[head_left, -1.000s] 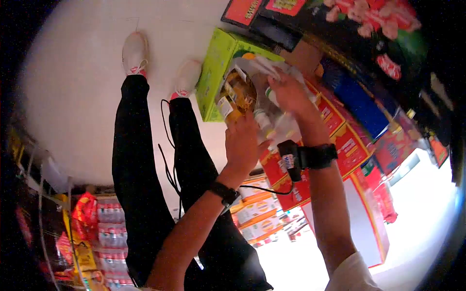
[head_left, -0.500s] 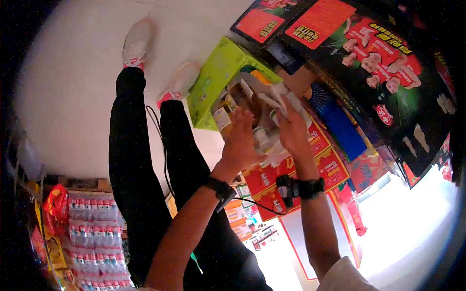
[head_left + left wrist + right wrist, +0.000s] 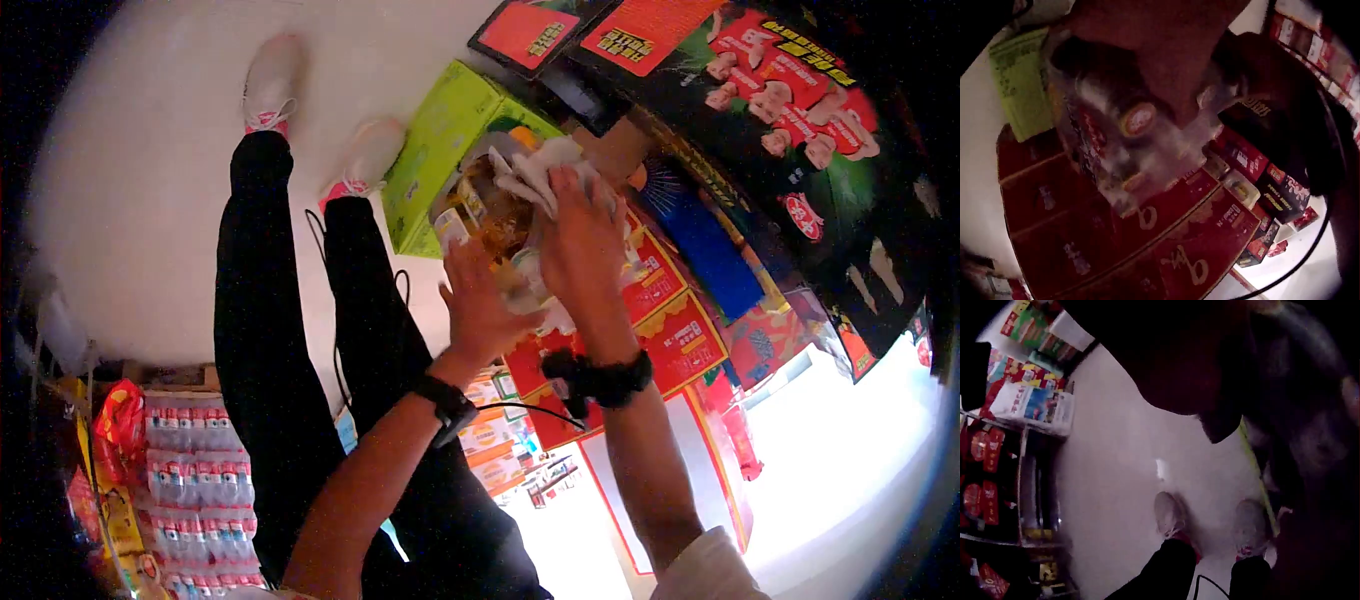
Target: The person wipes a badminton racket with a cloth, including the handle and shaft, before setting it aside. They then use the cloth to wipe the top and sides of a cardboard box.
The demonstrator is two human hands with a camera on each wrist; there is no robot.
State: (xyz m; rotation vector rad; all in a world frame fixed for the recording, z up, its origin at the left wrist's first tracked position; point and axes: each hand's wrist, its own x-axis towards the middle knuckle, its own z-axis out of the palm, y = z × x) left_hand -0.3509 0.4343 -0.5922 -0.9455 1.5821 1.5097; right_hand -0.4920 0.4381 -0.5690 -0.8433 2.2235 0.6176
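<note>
A clear plastic bag (image 3: 533, 168) with white bunched handles holds an amber bottle (image 3: 503, 222) and several items with pale caps, beside a green box. My right hand (image 3: 585, 240) grips the bunched white plastic at the bag's top. My left hand (image 3: 482, 305) lies with spread fingers against the bag's near side, by the amber bottle's lower end. The left wrist view shows the bag's bottle (image 3: 1138, 119) with a round, orange-edged cap under the plastic. In the right wrist view the hand is dark and its fingers are hidden.
A green box (image 3: 440, 150) stands on the pale floor (image 3: 170, 200) near two shoes. Red cartons (image 3: 665, 340) lie beneath and beside the bag. A black printed display box (image 3: 790, 130) stands at the right. Packed bottles (image 3: 200, 460) are stacked at the lower left. A cable hangs at the wrists.
My right hand has shifted over the bunched white handles, which now stand up more between its fingers. My left hand has moved slightly down and left, its fingers spread apart.
</note>
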